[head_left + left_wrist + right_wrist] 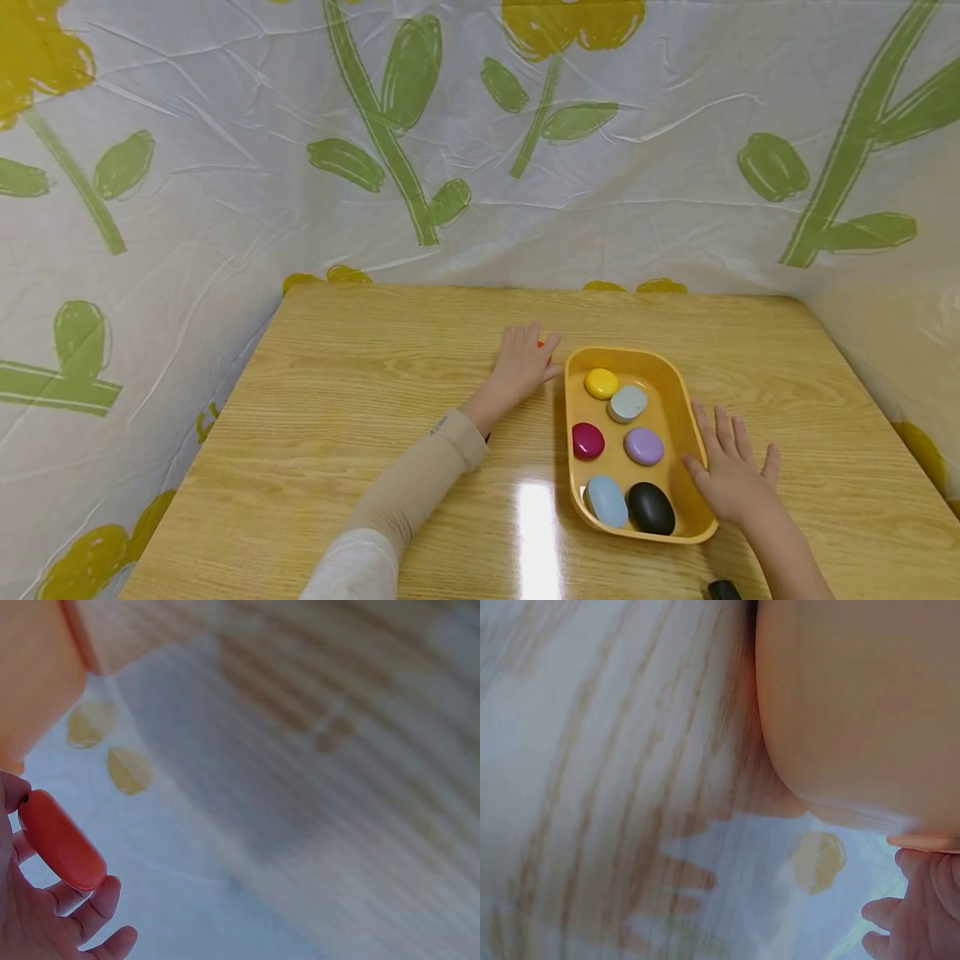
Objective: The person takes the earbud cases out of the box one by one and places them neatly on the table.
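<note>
My left hand (521, 363) is just left of a yellow-orange tray (667, 419), pinching a smooth red-orange pebble-shaped piece (61, 841) between thumb and fingertips. In the head view the fingers hide most of that piece. Inside the tray lie several smooth pebble-shaped pieces: yellow (602, 383), grey (628, 403), crimson (588, 441), lilac (643, 446), light blue (606, 501) and black (650, 508). On the tray's right side is my right hand (733, 477), its fingers spread and the thumb at the rim.
A wooden table (375, 400) carries the tray right of its middle. White sheeting (225, 183) with green and yellow plants hangs behind and beside it. A small black object (723, 590) lies at the bottom edge, near the right forearm.
</note>
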Action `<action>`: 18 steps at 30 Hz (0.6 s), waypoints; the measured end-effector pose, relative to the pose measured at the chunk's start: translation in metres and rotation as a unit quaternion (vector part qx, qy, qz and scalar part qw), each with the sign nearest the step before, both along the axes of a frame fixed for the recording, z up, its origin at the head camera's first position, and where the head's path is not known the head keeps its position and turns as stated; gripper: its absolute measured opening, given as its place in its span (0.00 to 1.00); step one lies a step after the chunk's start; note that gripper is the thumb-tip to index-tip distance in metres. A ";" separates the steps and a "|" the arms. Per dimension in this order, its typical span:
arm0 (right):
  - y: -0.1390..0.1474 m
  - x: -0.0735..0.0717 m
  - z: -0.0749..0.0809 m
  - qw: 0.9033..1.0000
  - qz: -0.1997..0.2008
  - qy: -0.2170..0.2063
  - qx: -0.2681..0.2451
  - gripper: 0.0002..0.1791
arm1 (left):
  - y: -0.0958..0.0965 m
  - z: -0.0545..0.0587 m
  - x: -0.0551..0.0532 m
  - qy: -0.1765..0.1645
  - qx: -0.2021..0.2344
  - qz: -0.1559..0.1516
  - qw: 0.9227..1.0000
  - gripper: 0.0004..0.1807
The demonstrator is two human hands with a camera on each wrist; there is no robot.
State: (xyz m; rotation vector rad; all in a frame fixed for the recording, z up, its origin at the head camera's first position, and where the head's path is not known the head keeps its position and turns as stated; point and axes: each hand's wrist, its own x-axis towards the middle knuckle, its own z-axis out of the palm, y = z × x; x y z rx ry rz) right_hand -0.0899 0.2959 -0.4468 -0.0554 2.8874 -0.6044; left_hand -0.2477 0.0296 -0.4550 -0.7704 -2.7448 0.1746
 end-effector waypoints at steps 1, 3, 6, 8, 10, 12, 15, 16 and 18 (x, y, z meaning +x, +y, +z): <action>0.000 0.000 0.000 1.000 0.000 0.000 0.000 0.39 | -0.002 -0.002 -0.001 -0.004 -0.008 0.002 1.000 0.23; 0.001 0.000 0.000 1.000 0.001 0.000 0.001 0.39 | -0.004 -0.007 -0.002 -0.012 -0.023 0.008 1.000 0.24; 0.001 -0.001 0.000 1.000 0.002 -0.001 0.002 0.39 | -0.008 -0.013 -0.002 -0.013 -0.044 0.014 0.999 0.22; 0.001 -0.001 -0.001 1.000 0.003 -0.001 0.002 0.39 | -0.010 -0.015 -0.003 -0.008 -0.050 0.014 0.999 0.21; 0.002 -0.001 -0.001 1.000 0.003 -0.001 0.003 0.39 | -0.011 -0.017 -0.003 -0.011 -0.052 0.011 0.999 0.20; 0.002 -0.002 -0.001 1.000 0.004 -0.002 0.004 0.39 | -0.013 -0.018 -0.003 -0.029 -0.052 0.007 0.998 0.20; 0.002 -0.002 -0.002 1.000 0.005 -0.003 0.005 0.39 | -0.015 -0.019 -0.004 -0.077 -0.054 0.004 0.996 0.22; 0.002 -0.002 -0.002 1.000 0.005 -0.003 0.004 0.39 | -0.015 -0.019 -0.005 -0.093 -0.055 0.004 0.994 0.22; 0.002 -0.001 -0.002 1.000 0.005 -0.002 0.003 0.39 | -0.016 -0.020 -0.006 -0.119 -0.060 0.005 0.991 0.23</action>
